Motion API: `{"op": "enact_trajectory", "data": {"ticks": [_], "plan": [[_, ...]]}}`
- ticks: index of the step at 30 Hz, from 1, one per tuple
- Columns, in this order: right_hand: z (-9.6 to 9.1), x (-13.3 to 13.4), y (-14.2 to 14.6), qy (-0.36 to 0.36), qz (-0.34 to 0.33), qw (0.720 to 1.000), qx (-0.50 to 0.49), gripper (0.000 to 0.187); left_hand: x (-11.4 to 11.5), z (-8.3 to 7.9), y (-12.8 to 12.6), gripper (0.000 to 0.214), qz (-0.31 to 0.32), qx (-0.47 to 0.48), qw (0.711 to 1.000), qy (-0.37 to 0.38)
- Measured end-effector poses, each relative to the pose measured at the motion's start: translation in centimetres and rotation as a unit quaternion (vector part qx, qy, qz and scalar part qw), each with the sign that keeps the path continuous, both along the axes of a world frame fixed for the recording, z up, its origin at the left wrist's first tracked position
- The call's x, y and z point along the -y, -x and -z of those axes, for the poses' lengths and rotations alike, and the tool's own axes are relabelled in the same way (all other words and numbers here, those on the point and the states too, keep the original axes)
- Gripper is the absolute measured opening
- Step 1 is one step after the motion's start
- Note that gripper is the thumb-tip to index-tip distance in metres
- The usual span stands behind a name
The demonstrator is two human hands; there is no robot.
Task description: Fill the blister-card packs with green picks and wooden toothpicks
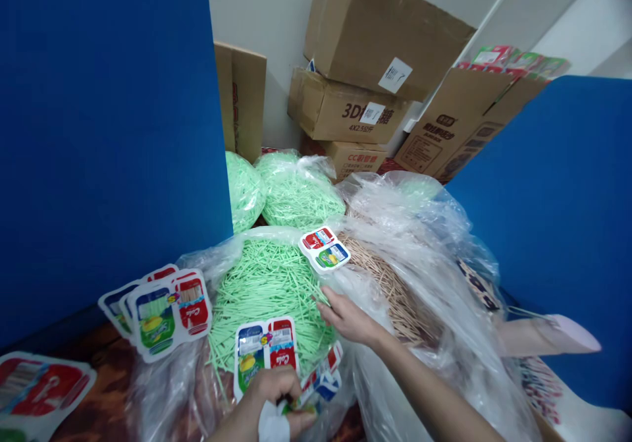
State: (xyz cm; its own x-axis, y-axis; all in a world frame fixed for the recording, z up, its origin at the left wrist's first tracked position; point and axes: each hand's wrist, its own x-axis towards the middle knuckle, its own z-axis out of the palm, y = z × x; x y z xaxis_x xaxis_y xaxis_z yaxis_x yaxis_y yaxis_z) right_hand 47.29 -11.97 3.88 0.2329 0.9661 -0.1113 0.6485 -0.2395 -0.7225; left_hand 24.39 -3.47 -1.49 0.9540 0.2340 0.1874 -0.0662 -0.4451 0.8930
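Note:
My left hand point(281, 399), at the bottom middle, is closed around flat plastic packs with printed Cola and Sprite fronts. One printed pack point(266, 350) stands up above its fingers, and a tilted pack point(323, 376) shows to the right of the hand. My right hand point(348, 317) has its thumb and fingers pinched on thin green sticks at the right side of an open clear bag full of green sticks point(266, 277). Another Cola and Sprite pack point(324, 249) lies at the far right edge of that heap, beyond my right hand.
Several packs point(162, 310) lean together at left; one more point(39, 389) lies nearer. Brown sticks point(395, 290) fill a bag at right. Bagged green sticks point(296, 192) and cardboard boxes point(345, 106) stand behind. Blue panels point(113, 132) flank both sides. A pale pink shape point(553, 336) is unclear.

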Motion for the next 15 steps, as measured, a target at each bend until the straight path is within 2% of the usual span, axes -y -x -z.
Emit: {"op": "enact_trajectory", "data": {"ticks": [4,9,15], "plan": [[1.1,-1.0,0.4,0.032,0.051,0.985,-0.161,0.027,-0.1,0.2,0.3,0.026,-0.035,-0.005,0.999,0.003],[1.0,-1.5,0.5,0.004,0.109,0.949,-0.295,0.036,-0.2,-0.1,0.3,0.026,-0.095,0.005,0.995,0.034],[-0.4,-1.1,0.5,0.012,0.081,0.948,-0.308,0.036,-1.4,-2.3,0.1,0.026,-0.124,-0.001,0.989,0.08]]}}
